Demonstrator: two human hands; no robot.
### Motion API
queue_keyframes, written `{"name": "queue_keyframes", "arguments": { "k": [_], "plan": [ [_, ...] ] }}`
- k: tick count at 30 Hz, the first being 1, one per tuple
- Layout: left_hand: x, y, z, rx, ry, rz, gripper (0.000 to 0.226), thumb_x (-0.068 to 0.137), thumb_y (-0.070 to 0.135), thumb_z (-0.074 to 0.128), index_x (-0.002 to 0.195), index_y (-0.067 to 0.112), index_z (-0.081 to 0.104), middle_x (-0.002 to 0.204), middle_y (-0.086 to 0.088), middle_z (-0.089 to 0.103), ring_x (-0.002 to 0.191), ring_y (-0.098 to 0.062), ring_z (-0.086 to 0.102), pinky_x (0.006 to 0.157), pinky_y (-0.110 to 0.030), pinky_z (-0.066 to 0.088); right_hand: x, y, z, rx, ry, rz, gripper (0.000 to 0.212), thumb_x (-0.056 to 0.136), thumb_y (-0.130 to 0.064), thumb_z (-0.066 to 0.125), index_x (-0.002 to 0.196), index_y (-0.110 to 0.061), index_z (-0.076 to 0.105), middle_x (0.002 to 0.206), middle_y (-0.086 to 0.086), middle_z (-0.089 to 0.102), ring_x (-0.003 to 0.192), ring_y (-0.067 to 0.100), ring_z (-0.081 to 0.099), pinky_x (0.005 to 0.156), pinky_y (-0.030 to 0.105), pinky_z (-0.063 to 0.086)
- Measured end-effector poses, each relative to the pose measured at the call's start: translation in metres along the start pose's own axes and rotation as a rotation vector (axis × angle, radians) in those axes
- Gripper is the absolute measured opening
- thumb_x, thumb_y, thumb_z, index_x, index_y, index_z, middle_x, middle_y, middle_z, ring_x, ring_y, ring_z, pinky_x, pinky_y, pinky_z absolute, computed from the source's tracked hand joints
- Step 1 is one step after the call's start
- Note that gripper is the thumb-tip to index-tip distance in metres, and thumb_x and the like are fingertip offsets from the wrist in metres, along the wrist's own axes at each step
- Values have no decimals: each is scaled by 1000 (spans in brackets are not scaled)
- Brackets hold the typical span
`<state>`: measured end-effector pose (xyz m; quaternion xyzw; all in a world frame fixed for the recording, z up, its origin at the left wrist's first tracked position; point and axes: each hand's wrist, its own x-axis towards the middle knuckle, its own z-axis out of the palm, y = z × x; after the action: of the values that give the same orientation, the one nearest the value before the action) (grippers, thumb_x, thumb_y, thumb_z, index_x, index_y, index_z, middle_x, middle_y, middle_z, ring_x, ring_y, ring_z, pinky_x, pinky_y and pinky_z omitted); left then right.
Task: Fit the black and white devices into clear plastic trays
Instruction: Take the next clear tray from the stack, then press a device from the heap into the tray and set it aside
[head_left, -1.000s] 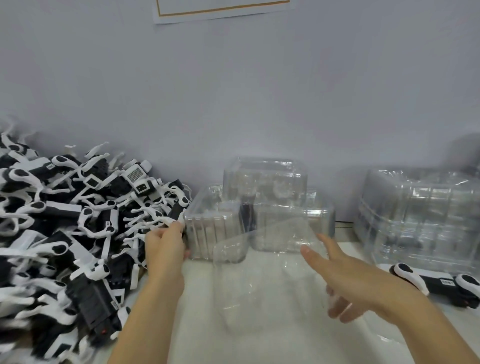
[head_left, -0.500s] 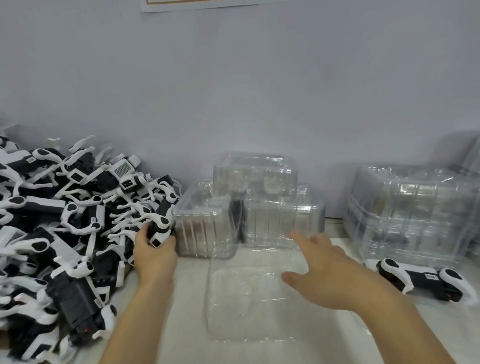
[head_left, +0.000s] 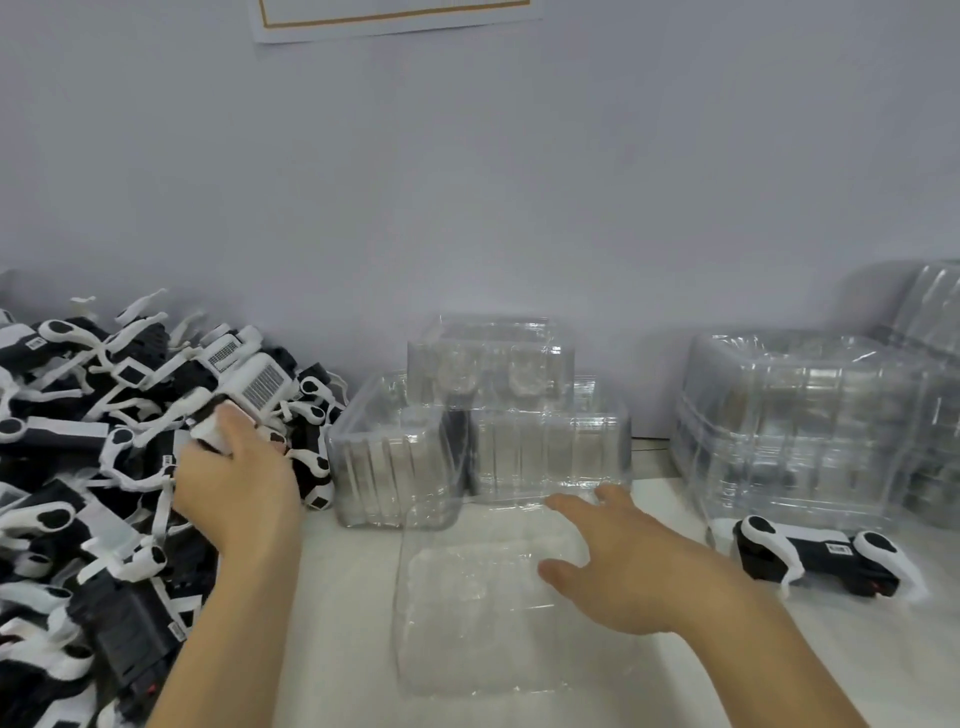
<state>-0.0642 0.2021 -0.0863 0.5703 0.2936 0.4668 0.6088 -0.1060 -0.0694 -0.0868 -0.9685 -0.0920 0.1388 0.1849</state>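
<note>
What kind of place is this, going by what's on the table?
Probably a packing bench in a small factory or warehouse. A big heap of identical black and white devices lies at left, stacks of clear plastic trays stand along the wall, and one open tray lies between the person's hands.

A single head-worn, wide-angle camera looks forward and down over a white table (head_left: 343, 623) toward a plain wall (head_left: 519, 182) (no second view exists). It sits close: both forearms enter from the bottom edge.

A gold-bordered white paper (head_left: 395, 18) hangs on the pale grey wall (head_left: 519, 182).
</note>
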Motion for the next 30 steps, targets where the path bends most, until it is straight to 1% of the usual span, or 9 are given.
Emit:
{"name": "queue_keyframes", "arguments": {
  "k": [3,6,10,15,18,21,23,27,30],
  "plan": [
    [-8,27,-4,-48,26,35,59,97,52,33,85,4,65,75,-10,68,59,-18,60,56,-31,45,0,-3,-2,40,120,-51,61,99,-55,45,152,-45,16,163,-4,4,148,25,20,117,45,27],
    [-18,51,-7,-99,-94,32,51,98,52,34,68,18,59,45,4,56,37,-7,46,53,-31,41,0,-8,-4,179,327,-185,65,97,-54,50,151,-48,13,160,-12,10,146,17,24,117,44,29],
    [-35,66,1,-114,-383,-21,44,98,52,42,72,21,61,43,4,55,55,-19,52,71,-39,45,1,-15,-8,424,585,-387,80,93,-47,61,147,-56,4,155,-26,10,143,0,21,112,26,25],
    [-70,62,18,29,-676,44,69,101,53,40,53,11,68,49,-8,60,62,-24,57,81,-48,49,4,-15,-10,380,842,-501,101,86,-32,75,146,-64,0,159,-30,-5,145,-4,9,111,25,19],
    [-86,59,23,73,-846,17,68,102,50,42,50,16,71,45,-9,57,54,-23,60,82,-47,51,5,-14,-11,259,958,-518,86,88,-24,73,149,-54,20,161,-20,8,141,1,21,105,13,19],
    [-104,55,19,110,-950,1,57,101,50,43,65,20,74,46,-11,59,53,-23,58,83,-50,52,7,-13,-9,100,1076,-513,52,86,-16,73,132,-30,55,141,-4,46,120,24,48,97,36,48],
    [-110,50,14,135,-943,-31,64,102,51,40,61,14,72,46,-12,59,56,-24,59,89,-52,53,8,-12,-7,80,1088,-506,42,82,-17,77,120,-27,63,126,-6,54,109,25,52,86,43,53],
    [-115,48,6,117,-920,-73,56,101,50,42,65,18,72,47,-13,58,62,-30,57,93,-58,52,8,-14,-4,48,986,-495,56,77,-24,82,125,-33,55,127,-11,54,118,22,49,94,43,50],
    [-120,45,0,95,-896,-50,55,101,51,41,64,28,75,50,-12,62,59,-23,60,76,-47,53,7,-15,-3,39,995,-506,53,75,-21,83,122,-31,59,123,-13,59,112,20,55,89,41,51]
  ]
}}
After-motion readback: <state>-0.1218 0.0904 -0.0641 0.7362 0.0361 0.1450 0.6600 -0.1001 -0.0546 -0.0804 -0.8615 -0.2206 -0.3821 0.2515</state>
